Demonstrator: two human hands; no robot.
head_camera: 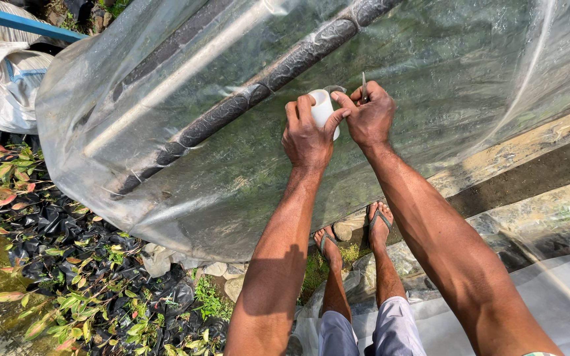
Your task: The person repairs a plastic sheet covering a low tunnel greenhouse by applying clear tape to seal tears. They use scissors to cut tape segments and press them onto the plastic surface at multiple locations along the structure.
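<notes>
Gripping a white roll [322, 109], both hands [338, 125] press against clear plastic sheeting [186, 158] above potted seedlings [67, 264].

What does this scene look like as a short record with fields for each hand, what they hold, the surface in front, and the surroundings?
left hand: wrapped around a white roll
right hand: pinching the roll's edge; a thin blade-like tool sticks up from its grip, kind unclear
surface in front: clear plastic sheet, a dark pipe beneath it
below: feet in sandals
left side: seedlings in black bags
top left: white sack
</notes>
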